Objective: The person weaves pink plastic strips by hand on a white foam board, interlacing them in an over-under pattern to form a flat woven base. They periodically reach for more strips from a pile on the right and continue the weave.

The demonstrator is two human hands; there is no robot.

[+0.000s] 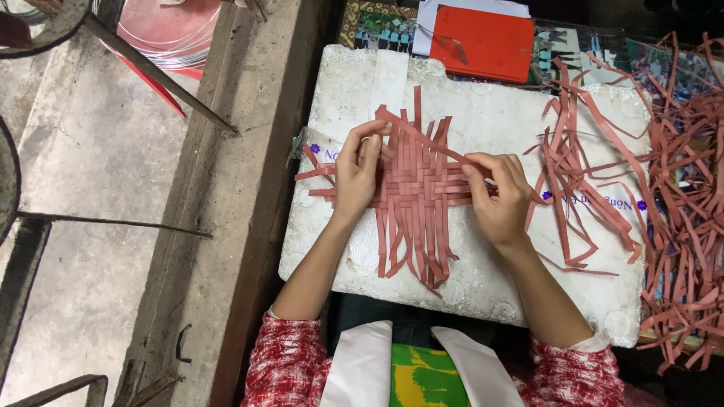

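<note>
A white foam board (pixel 490 113) serves as my surface, lying across my lap. On its middle lies the woven mat (pixel 415 188) of reddish-brown strips, its long axis running near to far, with loose ends fanning toward me and shorter ends sticking out left and right. To the right sprawls a pile of loose strips (pixel 679 203). My left hand (pixel 357 172) pinches strips at the mat's left edge; my right hand (pixel 498 194) grips one strip at its right edge.
</note>
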